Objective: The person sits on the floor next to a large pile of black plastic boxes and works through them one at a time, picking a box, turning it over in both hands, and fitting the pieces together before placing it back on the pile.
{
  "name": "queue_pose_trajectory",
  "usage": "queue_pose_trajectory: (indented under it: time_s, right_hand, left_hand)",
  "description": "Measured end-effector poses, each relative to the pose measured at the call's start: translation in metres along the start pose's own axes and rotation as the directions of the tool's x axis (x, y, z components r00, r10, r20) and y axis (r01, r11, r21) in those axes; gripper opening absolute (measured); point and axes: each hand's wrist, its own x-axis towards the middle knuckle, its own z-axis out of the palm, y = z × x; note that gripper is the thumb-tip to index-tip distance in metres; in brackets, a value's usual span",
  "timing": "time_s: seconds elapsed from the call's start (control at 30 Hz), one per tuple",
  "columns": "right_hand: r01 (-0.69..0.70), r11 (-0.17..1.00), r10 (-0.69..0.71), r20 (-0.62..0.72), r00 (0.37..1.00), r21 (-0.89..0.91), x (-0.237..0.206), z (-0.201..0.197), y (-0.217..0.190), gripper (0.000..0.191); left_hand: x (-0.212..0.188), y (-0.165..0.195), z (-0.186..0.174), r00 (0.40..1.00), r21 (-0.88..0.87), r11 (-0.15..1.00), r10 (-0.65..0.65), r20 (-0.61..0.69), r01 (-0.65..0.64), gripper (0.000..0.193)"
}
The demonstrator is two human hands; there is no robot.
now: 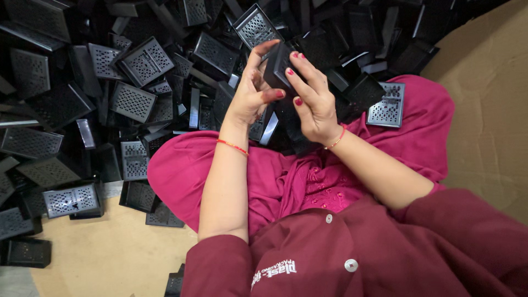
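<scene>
Right now I see both hands, left hand (250,91) and right hand (313,102), grasping 1 black perforated tray (279,66); beyond it, the heap of trays (132,82) looks barely dented.

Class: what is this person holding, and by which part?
Both hands, left hand and right hand, hold one small black perforated tray by its side walls.

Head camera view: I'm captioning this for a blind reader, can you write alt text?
Both hands, left hand and right hand, hold one small black perforated plastic tray above the person's lap. A big heap of matching black trays lies ahead on brown cardboard; one tray rests on the pink cloth over the knees.
</scene>
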Motion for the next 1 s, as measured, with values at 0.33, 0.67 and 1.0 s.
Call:
queue_pose_trajectory:
  time_s: [0.33,0.67,1.0]
  right_hand:
    - [-0.131,0.983,0.104,0.201,0.974,0.127,0.002,0.006,0.009,0.067]
    - [0.037,0.999,-0.039,0.068,0.997,0.026,0.022,-0.006,0.004,0.067]
    - [0.154,0.97,-0.165,-0.047,0.985,-0.187,0.02,-0.017,0.009,0.045]
  left_hand:
    - [-0.003,-0.001,-0.006,0.99,0.03,0.994,-0.099,-0.099,0.103,0.091]
    - [0.004,0.004,-0.003,0.996,-0.309,0.95,0.028,-0.085,-0.053,0.088]
    - [0.006,-0.002,-0.011,0.997,-0.377,0.924,0.049,-0.062,-0.069,0.084]
